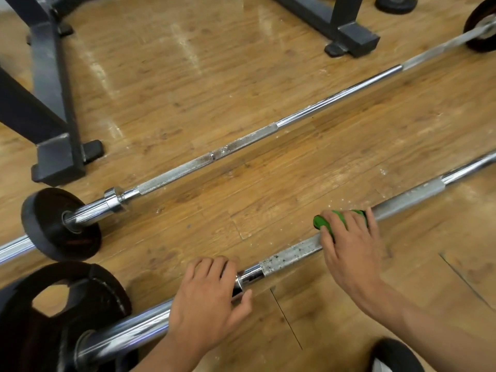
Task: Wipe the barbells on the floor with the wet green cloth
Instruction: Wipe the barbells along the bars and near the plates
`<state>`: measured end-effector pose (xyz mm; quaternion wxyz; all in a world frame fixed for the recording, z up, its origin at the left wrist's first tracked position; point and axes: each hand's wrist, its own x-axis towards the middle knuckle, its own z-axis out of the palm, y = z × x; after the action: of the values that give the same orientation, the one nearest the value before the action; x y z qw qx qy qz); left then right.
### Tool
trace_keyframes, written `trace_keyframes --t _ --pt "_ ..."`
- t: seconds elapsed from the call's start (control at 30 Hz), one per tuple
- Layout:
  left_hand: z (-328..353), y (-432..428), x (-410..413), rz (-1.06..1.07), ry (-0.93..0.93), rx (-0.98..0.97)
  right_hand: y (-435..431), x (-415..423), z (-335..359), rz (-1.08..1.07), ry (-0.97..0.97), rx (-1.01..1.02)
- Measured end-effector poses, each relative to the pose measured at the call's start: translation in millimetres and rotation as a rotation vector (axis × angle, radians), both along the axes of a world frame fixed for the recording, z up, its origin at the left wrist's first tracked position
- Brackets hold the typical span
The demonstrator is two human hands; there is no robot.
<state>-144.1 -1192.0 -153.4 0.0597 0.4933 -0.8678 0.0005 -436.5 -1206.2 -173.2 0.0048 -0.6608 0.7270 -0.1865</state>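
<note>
On the floor point(241, 76), the right hand point(349, 253) curls its fingers around the green cloth point(320, 222), apparently wrapped round the near barbell point(292, 255); the left hand point(206, 299) clasps that barbell too.

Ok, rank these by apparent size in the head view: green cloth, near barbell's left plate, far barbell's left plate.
1. the near barbell's left plate, cut off by the frame and closest to the camera, so its true size is unsure
2. the far barbell's left plate
3. the green cloth, mostly covered by the right hand
</note>
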Motion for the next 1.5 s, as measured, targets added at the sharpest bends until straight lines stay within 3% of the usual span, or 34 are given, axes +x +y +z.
trace_keyframes --t 0.17,0.3,0.47,0.6,0.8,0.93,1.0,1.1,1.27,1.4,1.5 --pt "0 -6 -1 0.032 -0.015 0.011 16 63 -6 0.284 0.048 -0.001" --pt "1 -10 0 0.046 -0.021 0.040 0 32 -5 0.513 0.172 0.003" --pt "1 -11 0 0.054 -0.022 0.032 -19 -70 2 0.251 0.200 0.001" --pt "0 -12 -4 0.091 -0.033 0.019 -18 -49 6 0.028 0.101 0.049" --pt "1 -13 -8 0.108 -0.036 0.024 3 62 -3 0.409 0.065 0.009" --pt "1 -15 -5 0.093 -0.047 0.052 -15 38 -1 0.674 0.175 0.057" --pt "2 -15 -1 0.104 -0.052 0.077 -24 -9 1 0.612 0.234 0.108" --pt "8 -23 -1 0.117 -0.055 0.132 -27 -85 20 0.259 0.304 0.166" --pt "14 -18 -1 0.154 -0.029 0.265 -32 -81 39 0.134 0.192 0.437" --pt "28 -37 -57 0.152 0.011 0.247 -31 -95 25 0.286 0.224 0.247" --pt "17 -52 -116 0.049 -0.024 0.352 -35 -106 7 0.391 0.229 0.065"
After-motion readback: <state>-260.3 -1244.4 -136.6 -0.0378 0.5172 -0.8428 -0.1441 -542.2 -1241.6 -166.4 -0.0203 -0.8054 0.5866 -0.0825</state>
